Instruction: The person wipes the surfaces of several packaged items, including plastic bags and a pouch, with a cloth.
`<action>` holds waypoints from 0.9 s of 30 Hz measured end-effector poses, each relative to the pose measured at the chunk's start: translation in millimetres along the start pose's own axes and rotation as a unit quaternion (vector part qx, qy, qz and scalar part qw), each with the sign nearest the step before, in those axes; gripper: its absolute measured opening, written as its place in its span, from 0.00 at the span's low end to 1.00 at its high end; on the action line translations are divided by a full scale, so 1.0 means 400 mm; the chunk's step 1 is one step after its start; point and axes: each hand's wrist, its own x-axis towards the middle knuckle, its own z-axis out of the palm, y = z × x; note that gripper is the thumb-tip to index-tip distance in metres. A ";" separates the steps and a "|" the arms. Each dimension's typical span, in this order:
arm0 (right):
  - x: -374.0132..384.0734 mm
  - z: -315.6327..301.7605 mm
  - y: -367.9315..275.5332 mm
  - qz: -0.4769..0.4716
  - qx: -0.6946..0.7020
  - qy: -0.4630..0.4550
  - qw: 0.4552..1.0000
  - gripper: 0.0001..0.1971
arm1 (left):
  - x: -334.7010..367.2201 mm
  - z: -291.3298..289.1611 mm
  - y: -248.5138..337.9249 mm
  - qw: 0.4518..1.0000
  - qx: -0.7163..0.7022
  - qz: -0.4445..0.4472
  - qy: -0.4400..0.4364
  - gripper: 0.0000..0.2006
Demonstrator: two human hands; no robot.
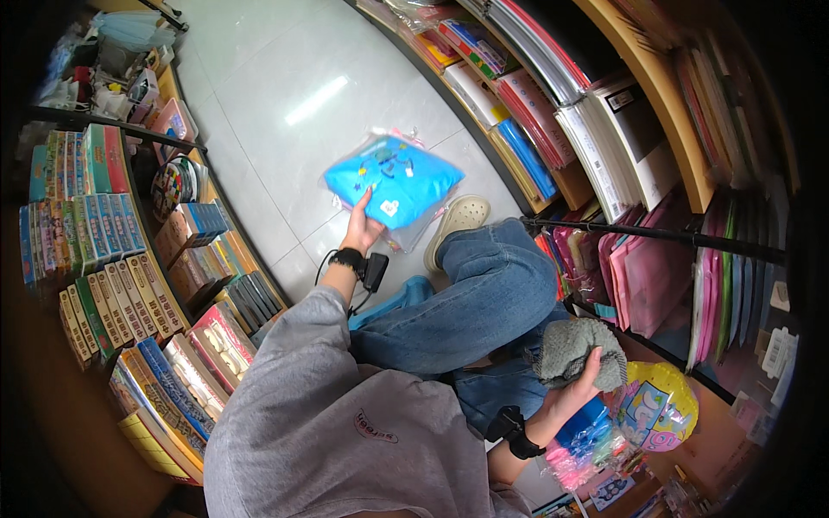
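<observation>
My left hand [364, 226] is closed on the near edge of a bright blue package [419, 177] in clear plastic, printed with a small cartoon figure and stars. The package is held out over the floor, in front of my shoe. At the right, my right hand [587, 380] grips a crumpled grey-green cloth [580, 352] beside my bent knee. Part of the fingers on each hand is hidden behind what it holds. Black straps with small devices are on both wrists.
Shelves of boxed books [121, 298] stand on the left. To the right, a wooden shelf [673, 129] holds folders and notebooks, with pink plastic sleeves [652, 281] below. A yellow cartoon-printed round package [656, 406] and plastic-wrapped goods [580, 445] lie near my right hand. Pale tiles [250, 95] cover the floor.
</observation>
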 end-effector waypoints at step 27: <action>0.028 -0.019 0.052 -0.014 0.016 -0.007 1.000 0.17 | 0.021 -0.060 -0.063 0.910 0.404 -0.054 0.076 0.18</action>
